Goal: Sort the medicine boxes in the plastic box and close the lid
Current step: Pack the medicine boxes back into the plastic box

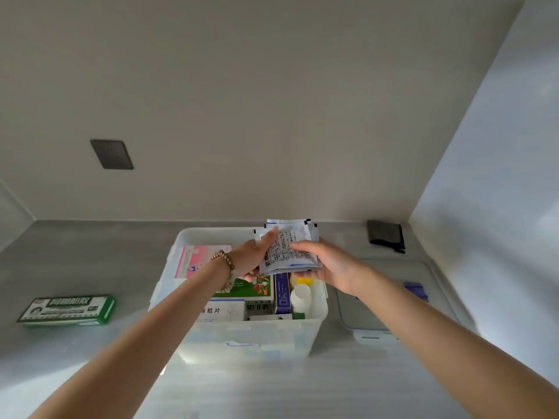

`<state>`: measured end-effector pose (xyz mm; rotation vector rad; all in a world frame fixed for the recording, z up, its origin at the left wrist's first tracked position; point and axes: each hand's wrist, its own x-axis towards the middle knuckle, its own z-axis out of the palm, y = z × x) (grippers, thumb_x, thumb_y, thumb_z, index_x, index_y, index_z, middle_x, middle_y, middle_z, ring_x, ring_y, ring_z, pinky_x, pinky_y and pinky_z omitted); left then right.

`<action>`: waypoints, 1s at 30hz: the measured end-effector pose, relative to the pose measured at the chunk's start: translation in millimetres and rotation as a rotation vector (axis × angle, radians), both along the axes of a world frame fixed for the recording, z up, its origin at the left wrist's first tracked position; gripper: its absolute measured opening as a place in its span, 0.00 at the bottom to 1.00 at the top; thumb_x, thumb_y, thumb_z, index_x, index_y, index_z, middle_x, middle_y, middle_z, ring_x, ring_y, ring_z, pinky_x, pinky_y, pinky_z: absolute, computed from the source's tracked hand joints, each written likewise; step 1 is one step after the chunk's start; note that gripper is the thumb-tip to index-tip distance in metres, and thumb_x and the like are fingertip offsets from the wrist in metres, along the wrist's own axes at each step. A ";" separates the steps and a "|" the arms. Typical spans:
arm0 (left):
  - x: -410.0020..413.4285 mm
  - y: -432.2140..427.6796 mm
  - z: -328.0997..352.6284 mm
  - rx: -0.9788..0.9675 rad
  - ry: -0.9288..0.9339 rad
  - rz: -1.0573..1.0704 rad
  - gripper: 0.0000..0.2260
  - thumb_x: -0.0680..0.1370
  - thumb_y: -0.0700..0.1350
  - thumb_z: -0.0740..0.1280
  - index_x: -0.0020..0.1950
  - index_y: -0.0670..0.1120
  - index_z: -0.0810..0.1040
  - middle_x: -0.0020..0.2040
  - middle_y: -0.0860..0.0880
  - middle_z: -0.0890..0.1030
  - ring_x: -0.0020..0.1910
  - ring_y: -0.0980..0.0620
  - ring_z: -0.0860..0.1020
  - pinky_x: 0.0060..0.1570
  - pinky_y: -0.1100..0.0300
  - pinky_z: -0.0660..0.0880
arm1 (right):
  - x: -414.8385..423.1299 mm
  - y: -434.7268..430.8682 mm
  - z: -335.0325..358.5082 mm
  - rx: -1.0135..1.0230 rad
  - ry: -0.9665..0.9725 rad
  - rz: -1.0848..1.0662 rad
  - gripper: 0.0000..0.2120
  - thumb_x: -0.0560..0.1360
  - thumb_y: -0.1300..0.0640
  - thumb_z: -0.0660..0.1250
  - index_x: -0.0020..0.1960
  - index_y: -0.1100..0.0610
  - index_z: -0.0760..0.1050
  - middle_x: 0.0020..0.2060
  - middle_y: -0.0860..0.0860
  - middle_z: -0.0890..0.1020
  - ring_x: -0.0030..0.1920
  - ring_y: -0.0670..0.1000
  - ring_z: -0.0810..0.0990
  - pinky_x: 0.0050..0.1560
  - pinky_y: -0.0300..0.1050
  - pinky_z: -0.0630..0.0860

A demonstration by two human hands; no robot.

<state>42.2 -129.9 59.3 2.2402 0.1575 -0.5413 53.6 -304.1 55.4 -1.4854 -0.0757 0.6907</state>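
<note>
Head view: I am holding a fanned stack of sachets (287, 249) over the open box (187, 237). My left hand (251, 255) and right hand (329, 267) are both pinching it. The overlap is hiding how many sachets there are. My left arm is covering some cartons (257, 290) inside. One lid (393, 273) is lying right of the box, one green pack (68, 311) left, and one dark cloth (385, 236) behind the lid.

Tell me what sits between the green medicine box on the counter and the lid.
In the head view, the open plastic box, packed with medicines, stands between the green medicine box and the lid.
</note>
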 end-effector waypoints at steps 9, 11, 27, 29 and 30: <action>20.8 75.9 -39.3 0.064 -0.192 -0.135 0.36 0.71 0.69 0.48 0.71 0.47 0.58 0.66 0.45 0.72 0.54 0.48 0.76 0.48 0.55 0.76 | 23.7 52.2 -47.7 -0.063 0.192 -0.086 0.09 0.74 0.55 0.67 0.52 0.56 0.76 0.45 0.53 0.83 0.48 0.51 0.81 0.47 0.44 0.78; 21.0 88.0 -51.2 0.157 -0.258 -0.177 0.42 0.65 0.73 0.52 0.72 0.50 0.54 0.71 0.49 0.65 0.66 0.48 0.68 0.62 0.48 0.70 | 26.9 62.6 -60.1 -0.150 0.196 -0.120 0.14 0.72 0.54 0.69 0.55 0.58 0.74 0.49 0.56 0.83 0.51 0.52 0.81 0.47 0.44 0.79; 39.9 91.0 -102.6 0.461 -0.534 -0.410 0.31 0.69 0.61 0.67 0.69 0.57 0.62 0.67 0.55 0.69 0.69 0.52 0.62 0.71 0.53 0.52 | 30.7 83.2 -81.6 -0.594 -0.278 -0.165 0.24 0.72 0.40 0.66 0.63 0.51 0.71 0.53 0.46 0.80 0.48 0.45 0.80 0.47 0.39 0.78; 41.3 89.2 -103.8 0.490 -0.538 -0.406 0.31 0.70 0.62 0.66 0.70 0.56 0.61 0.68 0.54 0.68 0.69 0.51 0.61 0.70 0.53 0.52 | 29.1 77.6 -85.1 -0.610 -0.260 -0.198 0.30 0.72 0.40 0.65 0.68 0.55 0.67 0.59 0.49 0.78 0.54 0.49 0.78 0.54 0.45 0.77; 41.6 88.4 -104.7 0.493 -0.550 -0.406 0.32 0.70 0.62 0.65 0.71 0.56 0.60 0.69 0.53 0.67 0.70 0.51 0.61 0.70 0.53 0.51 | 27.5 76.3 -87.6 -0.611 -0.250 -0.203 0.28 0.73 0.41 0.64 0.67 0.55 0.68 0.59 0.50 0.78 0.54 0.49 0.79 0.56 0.47 0.77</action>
